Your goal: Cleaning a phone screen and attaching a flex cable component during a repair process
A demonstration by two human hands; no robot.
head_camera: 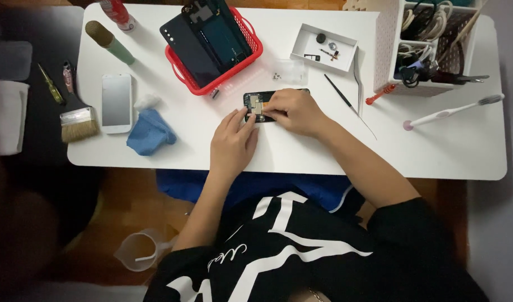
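White tabletop carries an opened phone, its dark body lying with its long axis running left to right and most of its right half hidden under a hand. The person's right hand rests over that end of the opened phone, fingers curled down and pinched on a small pale part inside it. The left hand comes up from the near side of the opened phone, fingers extended and loose, gripping nothing, their tips pressing the near edge. Both hands touch it; the right lies more fully over it. Beyond the opened phone stands a red basket of dark phone panels, and to the right of that a small white parts tray. Black tweezers lie just right of the opened phone. A blue cloth and a white phone lie well to its left.
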